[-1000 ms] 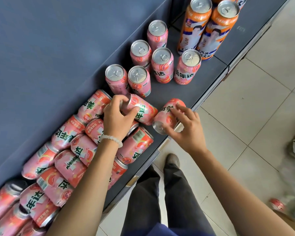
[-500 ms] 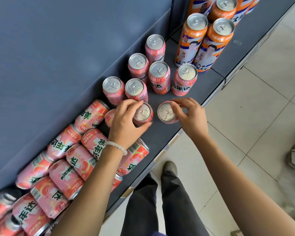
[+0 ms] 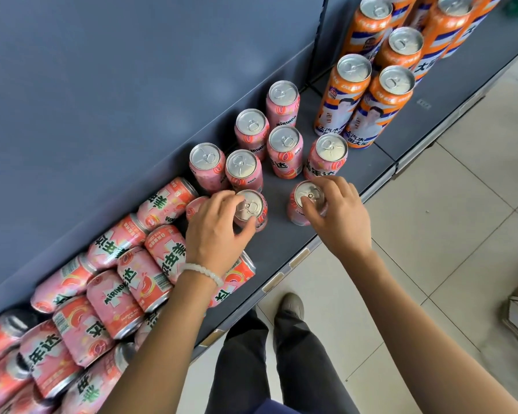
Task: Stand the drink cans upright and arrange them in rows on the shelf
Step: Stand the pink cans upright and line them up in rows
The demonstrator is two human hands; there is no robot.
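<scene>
— Our left hand (image 3: 219, 231) pinches the rim of one pink can (image 3: 251, 208); our right hand (image 3: 335, 213) grips another can (image 3: 304, 204), both upright on the grey shelf (image 3: 281, 243).

— We should slide them square behind the standing pink rows (image 3: 284, 150), keeping them vertical. Toppled cans (image 3: 117, 282) crowd the left, tall orange cans (image 3: 368, 106) stand beyond, pale floor tiles (image 3: 446, 234) below
</scene>
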